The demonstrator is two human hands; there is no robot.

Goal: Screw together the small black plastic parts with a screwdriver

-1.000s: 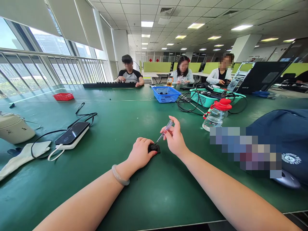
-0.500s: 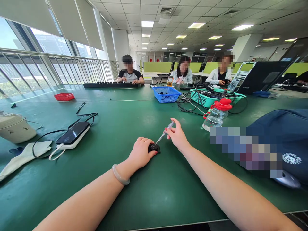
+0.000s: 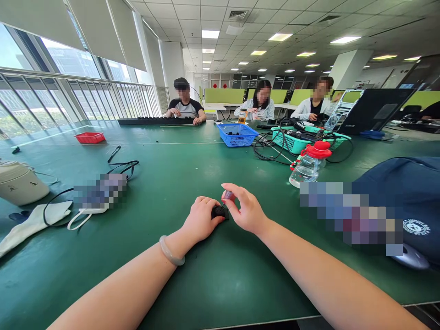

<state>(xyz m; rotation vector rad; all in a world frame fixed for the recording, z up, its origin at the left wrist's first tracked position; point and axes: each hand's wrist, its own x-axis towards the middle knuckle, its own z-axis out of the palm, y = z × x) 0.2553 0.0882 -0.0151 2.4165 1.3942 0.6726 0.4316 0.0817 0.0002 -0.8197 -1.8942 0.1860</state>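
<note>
My left hand, a pale bangle on its wrist, rests on the green table. Its thumb and fingers are closed around a small black part lying on the tabletop; the exact kind is too small to make out. Pinched in my right hand is a small screwdriver with a clear, purplish handle. It stands steeply over the black part, and its shaft and tip are mostly hidden by the fingers, so I cannot tell whether the tip touches.
To the right are a red-capped water bottle and a dark blue bag. A blue basket, a green basket with black cables and a red tray stand farther back. A blurred device lies left. Three people sit across the table.
My right hand has moved left and slightly down, close to my left hand. The screwdriver has swung from slanted to steeper. My left hand and the black part stay put.
</note>
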